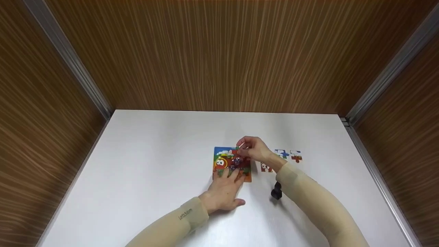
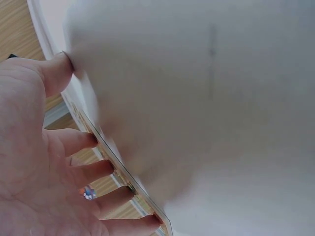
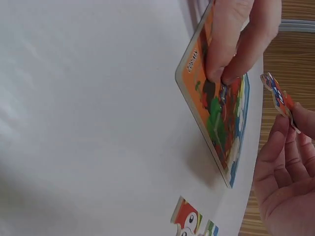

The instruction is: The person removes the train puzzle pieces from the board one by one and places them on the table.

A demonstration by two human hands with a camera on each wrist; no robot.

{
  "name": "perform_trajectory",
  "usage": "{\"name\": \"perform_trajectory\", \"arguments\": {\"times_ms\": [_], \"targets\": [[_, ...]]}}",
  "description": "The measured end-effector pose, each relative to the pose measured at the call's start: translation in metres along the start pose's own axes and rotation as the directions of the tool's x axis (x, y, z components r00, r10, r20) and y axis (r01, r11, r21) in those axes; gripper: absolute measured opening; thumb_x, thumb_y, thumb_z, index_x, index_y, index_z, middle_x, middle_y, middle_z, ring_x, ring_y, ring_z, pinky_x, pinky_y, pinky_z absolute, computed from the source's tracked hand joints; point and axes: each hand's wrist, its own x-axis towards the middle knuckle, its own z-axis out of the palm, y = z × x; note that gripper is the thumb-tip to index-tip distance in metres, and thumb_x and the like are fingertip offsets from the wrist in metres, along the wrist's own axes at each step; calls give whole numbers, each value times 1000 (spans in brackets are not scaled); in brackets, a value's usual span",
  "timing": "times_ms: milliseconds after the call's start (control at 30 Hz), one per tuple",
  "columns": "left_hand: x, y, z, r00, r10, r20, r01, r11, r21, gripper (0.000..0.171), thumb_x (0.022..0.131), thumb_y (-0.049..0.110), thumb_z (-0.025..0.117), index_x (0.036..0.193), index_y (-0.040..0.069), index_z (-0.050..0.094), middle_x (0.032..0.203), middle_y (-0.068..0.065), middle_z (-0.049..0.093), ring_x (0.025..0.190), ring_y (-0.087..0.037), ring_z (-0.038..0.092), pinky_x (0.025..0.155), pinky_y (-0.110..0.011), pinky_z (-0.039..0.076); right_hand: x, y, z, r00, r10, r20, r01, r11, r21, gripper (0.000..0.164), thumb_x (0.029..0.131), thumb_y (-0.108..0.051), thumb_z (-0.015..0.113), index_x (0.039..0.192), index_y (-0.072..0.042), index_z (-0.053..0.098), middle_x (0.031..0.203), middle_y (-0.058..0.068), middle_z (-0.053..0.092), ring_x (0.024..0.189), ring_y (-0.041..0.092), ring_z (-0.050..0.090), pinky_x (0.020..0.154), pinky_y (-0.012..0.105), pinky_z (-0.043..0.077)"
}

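Observation:
A colourful jigsaw board (image 1: pixel 219 149) lies on the white table, partly filled with a cartoon picture. My left hand (image 1: pixel 223 192) rests with spread, straight fingers on its near part; in the left wrist view the fingertips (image 2: pixel 129 191) touch the board along its edge. Above the board's far right corner, my right hand (image 1: pixel 255 149) pinches a puzzle piece (image 3: pixel 279 94) between thumb and fingers. That piece shows orange and blue in the right wrist view, tilted and raised off the board. The fingers of both hands hide parts of the board's picture.
To the right of the board lie loose pieces: one with cartoon eyes (image 1: pixel 265 167), a blue and white one (image 1: pixel 281 153) and a red and white one (image 1: pixel 296 156). A small black object (image 1: pixel 276 192) shows beside the right sleeve. Wood-grain panels (image 1: pixel 219 55) enclose the table.

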Motion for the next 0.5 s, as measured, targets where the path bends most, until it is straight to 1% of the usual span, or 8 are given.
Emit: {"name": "perform_trajectory", "arguments": {"times_ms": [167, 233, 400, 500], "targets": [[0, 0, -1, 1000, -5, 9, 5, 1000, -4, 91, 105, 74, 61, 177, 23, 38, 186, -10, 34, 170, -47, 36, 127, -79, 40, -6, 0, -10, 1000, 15, -10, -15, 1000, 6, 23, 103, -9, 78, 126, -11, 73, 104, 3, 75, 87, 16, 71, 77, 35, 63], [0, 0, -1, 1000, -6, 9, 6, 1000, -3, 91, 104, 74, 61, 177, 23, 38, 186, -10, 34, 170, -47, 36, 127, -79, 41, -10, 1, -14, 1000, 8, -11, -8, 1000, 5, 24, 103, -8, 77, 126, -10, 72, 103, 3, 75, 85, 16, 74, 76, 35, 63], [0, -2, -1, 1000, -7, 11, 7, 1000, -3, 90, 105, 74, 59, 177, 23, 38, 187, -10, 33, 170, -47, 35, 127, -78, 41, -16, 5, -24, 1000, -15, -22, 15, 1000, -6, 23, 104, -8, 75, 127, -6, 71, 100, 2, 75, 80, 15, 75, 71, 34, 62], [1, -1, -1, 1000, -6, 14, 6, 1000, -14, 90, 106, 73, 59, 177, 22, 37, 187, -11, 32, 171, -48, 35, 128, -79, 39, -19, 8, -30, 1000, -21, -23, 21, 1000, -3, 23, 105, -9, 73, 128, -5, 70, 100, 2, 74, 80, 15, 75, 71, 32, 62]]}}
